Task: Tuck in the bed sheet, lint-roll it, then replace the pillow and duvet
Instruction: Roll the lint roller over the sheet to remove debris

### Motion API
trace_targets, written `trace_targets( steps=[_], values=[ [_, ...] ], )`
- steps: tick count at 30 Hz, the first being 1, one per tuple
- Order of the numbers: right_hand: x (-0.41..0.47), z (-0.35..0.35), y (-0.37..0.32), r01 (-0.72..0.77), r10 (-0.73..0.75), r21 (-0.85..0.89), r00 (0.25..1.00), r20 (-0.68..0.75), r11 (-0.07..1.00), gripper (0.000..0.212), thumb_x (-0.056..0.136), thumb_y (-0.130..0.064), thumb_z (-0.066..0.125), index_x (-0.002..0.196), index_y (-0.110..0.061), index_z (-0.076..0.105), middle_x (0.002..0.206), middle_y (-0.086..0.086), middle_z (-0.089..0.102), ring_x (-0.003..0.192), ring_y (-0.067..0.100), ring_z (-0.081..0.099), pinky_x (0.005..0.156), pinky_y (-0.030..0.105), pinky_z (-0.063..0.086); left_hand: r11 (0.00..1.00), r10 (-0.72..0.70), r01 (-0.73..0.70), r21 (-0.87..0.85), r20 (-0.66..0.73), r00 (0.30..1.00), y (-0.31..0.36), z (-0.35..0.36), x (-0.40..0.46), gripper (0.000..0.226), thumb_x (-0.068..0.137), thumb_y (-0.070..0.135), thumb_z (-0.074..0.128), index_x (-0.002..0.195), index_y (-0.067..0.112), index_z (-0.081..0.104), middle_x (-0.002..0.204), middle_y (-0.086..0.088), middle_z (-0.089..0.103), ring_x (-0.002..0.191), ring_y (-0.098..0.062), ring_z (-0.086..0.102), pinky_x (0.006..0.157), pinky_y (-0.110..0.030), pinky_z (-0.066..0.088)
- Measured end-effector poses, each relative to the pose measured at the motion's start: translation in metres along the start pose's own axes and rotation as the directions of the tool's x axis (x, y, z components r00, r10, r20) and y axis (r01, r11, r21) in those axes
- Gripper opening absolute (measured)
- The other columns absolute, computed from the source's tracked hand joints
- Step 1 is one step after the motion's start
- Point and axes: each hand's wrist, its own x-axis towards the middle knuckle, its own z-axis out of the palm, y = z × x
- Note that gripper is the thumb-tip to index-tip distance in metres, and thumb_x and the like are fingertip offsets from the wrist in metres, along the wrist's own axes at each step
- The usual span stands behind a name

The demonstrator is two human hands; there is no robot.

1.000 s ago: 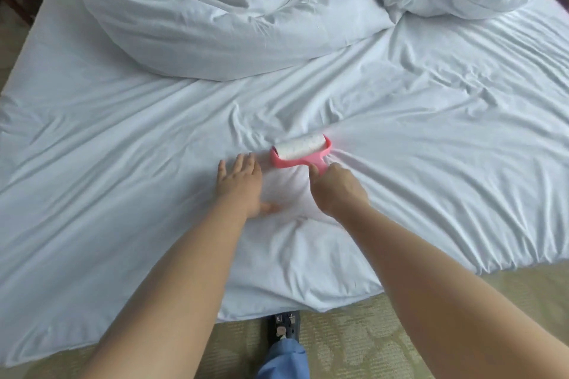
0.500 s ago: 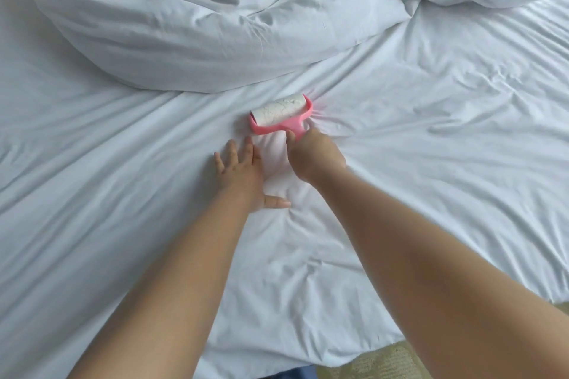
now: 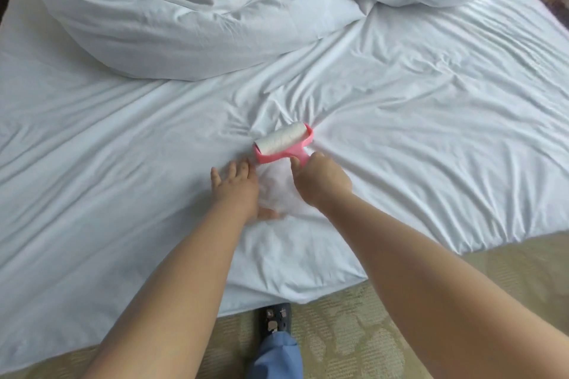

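The pink plastic lint roller with a white sticky roll (image 3: 284, 142) lies on the wrinkled white bed sheet (image 3: 431, 120), near the middle of the bed. The right hand (image 3: 320, 183) holds its short pink handle, with the fingers curled round it. The roll touches the sheet, and the cloth bunches up in folds around it. The left hand (image 3: 235, 191) lies flat on the sheet just beside the roller, fingers straight and spread, holding nothing. Farther back, a big puffy white duvet (image 3: 184, 18) is piled in a heap on the bed, well apart from the hands. At the near edge the sheet hangs down over the bed. Below it are a tan patterned carpet (image 3: 354, 332), a blue trouser leg (image 3: 275, 357) and a dark slipper (image 3: 277, 317).
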Motion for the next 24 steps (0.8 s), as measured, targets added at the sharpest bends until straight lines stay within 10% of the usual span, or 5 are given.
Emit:
trace_targets(
  steps=[11, 24],
  values=[
    [-0.076, -0.033, 0.122, -0.113, 0.108, -0.049, 0.99, -0.096, 0.992, 0.055, 0.099, -0.051, 0.028, 0.124, -0.006, 0.048, 0.121, 0.013, 0.059, 0.111, 0.032, 0.057, 0.078, 0.034, 0.041, 0.997, 0.06, -0.058, 0.052, -0.035, 0.998, 0.077, 0.008, -0.064, 0.115, 0.076, 0.072, 0.056, 0.153, 0.008, -0.002, 0.16, -0.006, -0.011, 0.148, -0.023, -0.006, 0.116, -0.054, 0.001],
    [-0.014, -0.024, 0.108, -0.11, 0.11, 0.019, 0.993, -0.051, 0.994, 0.057, 0.099, -0.051, 0.023, 0.128, -0.007, 0.046, 0.123, 0.012, 0.056, 0.115, 0.031, 0.055, 0.085, 0.036, 0.043, 0.993, 0.081, -0.08, 0.087, -0.008, 0.997, 0.09, -0.011, -0.009, 0.115, 0.077, 0.071, 0.056, 0.153, 0.007, -0.003, 0.16, -0.005, -0.012, 0.147, -0.021, -0.009, 0.116, -0.053, -0.001]
  ],
)
